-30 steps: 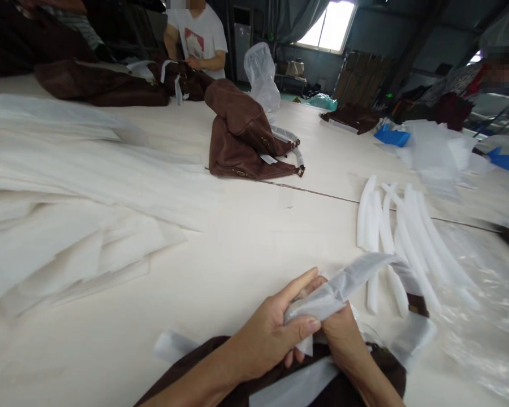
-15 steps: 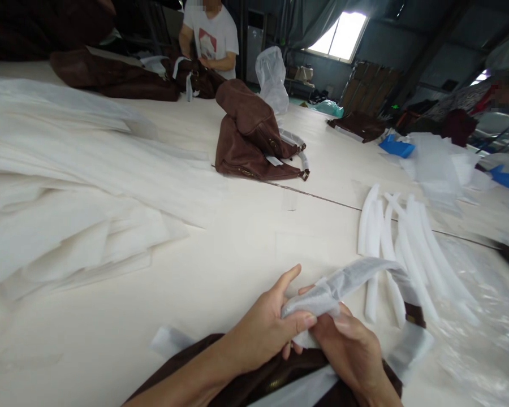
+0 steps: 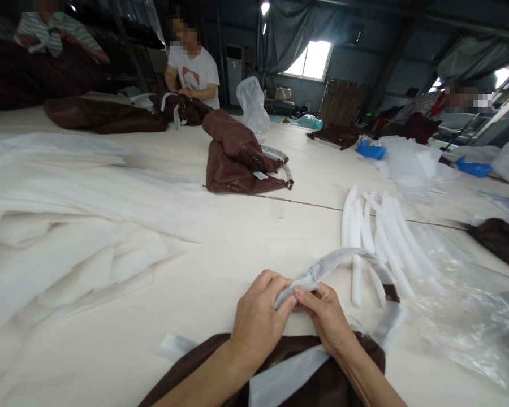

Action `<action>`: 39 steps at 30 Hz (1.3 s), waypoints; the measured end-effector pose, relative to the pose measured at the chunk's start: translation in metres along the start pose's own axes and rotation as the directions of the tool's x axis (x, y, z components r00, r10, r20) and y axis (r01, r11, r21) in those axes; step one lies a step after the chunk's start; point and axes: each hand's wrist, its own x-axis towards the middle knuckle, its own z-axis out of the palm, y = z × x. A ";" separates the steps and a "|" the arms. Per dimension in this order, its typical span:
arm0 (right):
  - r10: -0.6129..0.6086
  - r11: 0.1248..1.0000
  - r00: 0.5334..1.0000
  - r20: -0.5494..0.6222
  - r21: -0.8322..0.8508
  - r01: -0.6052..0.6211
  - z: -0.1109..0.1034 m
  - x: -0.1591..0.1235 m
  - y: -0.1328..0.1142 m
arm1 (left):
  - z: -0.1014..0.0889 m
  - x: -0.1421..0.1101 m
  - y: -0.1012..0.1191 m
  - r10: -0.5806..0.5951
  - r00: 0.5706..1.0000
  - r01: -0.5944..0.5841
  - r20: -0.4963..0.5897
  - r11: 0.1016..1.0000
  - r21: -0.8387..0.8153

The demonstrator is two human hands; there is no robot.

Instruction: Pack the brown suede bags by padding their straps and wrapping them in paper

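Observation:
A brown leather bag (image 3: 322, 379) lies at the near table edge under my forearms. Its handle (image 3: 343, 261) arches up to the right, wrapped in thin white foam sheet. My left hand (image 3: 258, 319) is closed around the wrapped handle's near end. My right hand (image 3: 326, 316) pinches the same wrapping beside it, thumb against the left fingers. A white paper strip (image 3: 284, 380) lies across the bag.
White foam tubes (image 3: 373, 237) lie to the right by clear plastic bags (image 3: 462, 305). White foam sheets (image 3: 68, 226) are stacked on the left. Another brown bag (image 3: 237, 161) sits mid-table. Other people work on brown bags at the far edge (image 3: 193, 68).
Both hands have closed in on the wrapped handle; my left fingers, stretched out before, now curl around it. The view has tilted up, showing more of the room.

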 end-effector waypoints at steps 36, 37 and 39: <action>-0.236 0.957 0.936 -0.261 0.105 0.271 -0.028 -0.113 -0.061 | -0.011 0.057 0.065 0.119 0.926 -0.109 0.357 0.993 -0.049; -0.262 0.941 0.929 -0.261 0.145 0.306 -0.023 -0.111 -0.062 | 0.001 0.040 0.075 0.205 0.876 -0.190 0.438 0.979 -0.079; -0.274 0.916 0.903 -0.332 0.195 0.350 -0.024 -0.113 -0.064 | 0.017 0.012 0.088 0.337 0.791 -0.321 0.511 0.939 -0.122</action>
